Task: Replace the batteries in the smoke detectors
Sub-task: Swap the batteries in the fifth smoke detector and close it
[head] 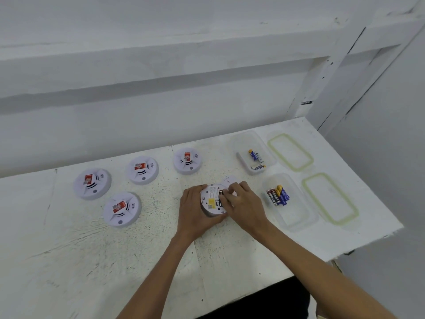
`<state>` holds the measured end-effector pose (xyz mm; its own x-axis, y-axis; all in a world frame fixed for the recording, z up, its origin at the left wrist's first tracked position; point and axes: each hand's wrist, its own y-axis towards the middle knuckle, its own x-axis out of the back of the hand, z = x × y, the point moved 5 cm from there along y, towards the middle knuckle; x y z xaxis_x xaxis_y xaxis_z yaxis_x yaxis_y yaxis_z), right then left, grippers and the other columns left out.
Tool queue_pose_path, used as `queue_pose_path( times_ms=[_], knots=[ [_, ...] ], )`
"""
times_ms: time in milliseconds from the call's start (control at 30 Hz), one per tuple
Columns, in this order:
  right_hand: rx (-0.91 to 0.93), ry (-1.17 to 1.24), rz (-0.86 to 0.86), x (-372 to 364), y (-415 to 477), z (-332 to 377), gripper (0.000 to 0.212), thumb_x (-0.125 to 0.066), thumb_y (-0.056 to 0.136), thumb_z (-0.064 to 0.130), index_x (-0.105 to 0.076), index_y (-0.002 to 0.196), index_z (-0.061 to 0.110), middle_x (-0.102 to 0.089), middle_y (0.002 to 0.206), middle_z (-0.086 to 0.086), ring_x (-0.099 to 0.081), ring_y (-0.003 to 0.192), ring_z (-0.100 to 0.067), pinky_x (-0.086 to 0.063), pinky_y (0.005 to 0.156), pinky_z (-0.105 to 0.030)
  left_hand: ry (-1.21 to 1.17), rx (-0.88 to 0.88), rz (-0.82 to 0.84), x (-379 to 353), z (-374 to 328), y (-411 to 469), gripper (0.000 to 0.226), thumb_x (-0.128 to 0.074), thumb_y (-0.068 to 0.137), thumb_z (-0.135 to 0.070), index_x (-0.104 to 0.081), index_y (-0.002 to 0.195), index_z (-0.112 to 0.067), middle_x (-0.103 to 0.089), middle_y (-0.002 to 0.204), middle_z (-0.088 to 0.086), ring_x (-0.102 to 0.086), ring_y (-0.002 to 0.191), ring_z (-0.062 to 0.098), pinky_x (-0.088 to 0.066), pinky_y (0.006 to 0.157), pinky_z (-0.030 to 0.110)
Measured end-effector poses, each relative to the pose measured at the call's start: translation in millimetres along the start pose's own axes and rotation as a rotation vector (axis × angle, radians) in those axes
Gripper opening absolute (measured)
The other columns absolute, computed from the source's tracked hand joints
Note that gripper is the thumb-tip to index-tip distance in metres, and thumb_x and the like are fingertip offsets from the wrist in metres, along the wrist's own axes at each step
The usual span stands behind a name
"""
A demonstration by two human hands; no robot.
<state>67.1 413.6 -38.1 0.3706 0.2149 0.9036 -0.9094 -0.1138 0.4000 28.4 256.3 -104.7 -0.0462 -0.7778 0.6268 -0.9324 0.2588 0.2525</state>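
Observation:
A white smoke detector (211, 200) lies back side up near the middle of the white table (115, 261), its yellow label and open battery bay showing. My left hand (195, 210) grips its left edge. My right hand (241, 201) pinches at the battery bay; the fingertips hide what sits there. A white cover piece (230, 180) lies just behind the detector. Several more detectors rest face up with red stickers, among them the rear one (188, 160) and the front left one (122, 209).
Two clear plastic tubs stand to the right: the far tub (254, 151) holds a few batteries, the near tub (289, 203) holds several. Their green-rimmed lids (290, 151) (330, 199) lie beside them near the table's right edge. A white wall runs behind.

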Motion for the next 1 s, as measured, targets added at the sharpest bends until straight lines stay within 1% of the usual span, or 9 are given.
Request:
queue_pose_path(
  times_ms=[67, 167, 233, 333, 400, 567, 700, 867, 1000],
  knots=[
    [0.052, -0.01, 0.017, -1, -1, 2, 0.023, -0.067, 0.092, 0.034, -0.073, 0.09, 0.012, -0.062, 0.087, -0.001, -0.054, 0.083, -0.02, -0.048, 0.053, -0.027, -0.015, 0.0, -0.009, 2, -3, 0, 0.094, -0.07, 0.062, -0.081, -0.056, 0.131, -0.018, -0.058, 0.121, -0.006, -0.046, 0.113, 0.009, -0.047, 0.098, 0.036],
    [-0.181, 0.222, 0.063, -1, 6, -7, 0.031, -0.059, 0.095, 0.039, -0.078, 0.092, 0.014, -0.065, 0.09, 0.003, -0.056, 0.082, -0.014, -0.048, 0.058, -0.025, -0.051, 0.015, -0.043, 8, -8, 1, 0.086, -0.075, 0.06, -0.076, -0.049, 0.127, -0.028, -0.051, 0.115, -0.013, -0.042, 0.107, 0.004, -0.047, 0.091, 0.033],
    [-0.327, 0.417, 0.042, 0, 10, -15, 0.025, -0.058, 0.099, 0.028, -0.076, 0.094, 0.011, -0.069, 0.094, -0.001, -0.061, 0.083, -0.015, -0.053, 0.069, -0.032, -0.113, 0.079, -0.062, 11, -7, 2, 0.088, -0.077, 0.059, -0.074, -0.048, 0.128, -0.029, -0.049, 0.114, -0.014, -0.043, 0.105, 0.004, -0.044, 0.091, 0.026],
    [-0.403, 0.32, 0.124, -7, 16, -21, 0.027, -0.051, 0.099, 0.009, -0.062, 0.124, 0.006, -0.064, 0.12, -0.01, -0.058, 0.109, -0.025, -0.051, 0.087, -0.034, -0.15, 0.144, -0.05, 10, -1, 2, 0.097, -0.076, 0.063, -0.076, -0.049, 0.138, -0.021, -0.051, 0.126, -0.012, -0.046, 0.117, 0.008, -0.035, 0.099, 0.014],
    [-0.435, 0.212, 0.258, -18, 17, -22, 0.038, -0.051, 0.099, 0.013, -0.05, 0.137, 0.006, -0.054, 0.134, -0.011, -0.045, 0.124, -0.027, -0.048, 0.095, -0.036, -0.17, 0.175, -0.048, 6, 2, 2, 0.105, -0.069, 0.067, -0.083, -0.047, 0.145, -0.017, -0.053, 0.136, -0.009, -0.046, 0.127, 0.012, -0.035, 0.107, 0.019],
    [-0.528, 0.043, 0.415, -26, 17, -20, 0.047, -0.056, 0.096, 0.036, -0.044, 0.133, 0.01, -0.052, 0.127, -0.01, -0.045, 0.118, -0.029, -0.048, 0.085, -0.041, -0.23, 0.234, -0.038, 4, 8, 5, 0.105, -0.076, 0.068, -0.077, -0.042, 0.151, -0.022, -0.053, 0.144, -0.008, -0.048, 0.134, 0.013, -0.045, 0.113, 0.041],
    [-0.503, -0.035, 0.458, -25, 21, -21, 0.039, -0.056, 0.093, 0.03, -0.044, 0.124, 0.01, -0.054, 0.119, -0.012, -0.047, 0.107, -0.028, -0.044, 0.074, -0.036, -0.272, 0.276, -0.07, 7, 7, 4, 0.109, -0.087, 0.067, -0.06, -0.034, 0.154, -0.023, -0.047, 0.147, -0.01, -0.047, 0.133, 0.008, -0.045, 0.11, 0.033],
    [-0.586, 0.166, 0.31, -16, 22, -28, 0.059, -0.064, 0.086, 0.039, -0.047, 0.132, 0.007, -0.054, 0.124, -0.014, -0.047, 0.115, -0.028, -0.047, 0.082, -0.036, -0.358, 0.294, -0.091, 11, 6, 6, 0.111, -0.091, 0.061, -0.057, -0.033, 0.149, -0.023, -0.052, 0.136, -0.012, -0.054, 0.125, 0.003, -0.054, 0.096, 0.023],
    [-0.525, 0.435, 0.174, -3, 36, -20, 0.071, -0.072, 0.082, 0.039, -0.042, 0.142, 0.015, -0.056, 0.127, -0.006, -0.049, 0.118, -0.022, -0.043, 0.088, -0.029, -0.389, 0.295, -0.083, 15, -1, 5, 0.114, -0.086, 0.062, -0.063, -0.027, 0.153, -0.027, -0.053, 0.132, -0.028, -0.055, 0.119, -0.012, -0.048, 0.089, 0.007]
  ],
)
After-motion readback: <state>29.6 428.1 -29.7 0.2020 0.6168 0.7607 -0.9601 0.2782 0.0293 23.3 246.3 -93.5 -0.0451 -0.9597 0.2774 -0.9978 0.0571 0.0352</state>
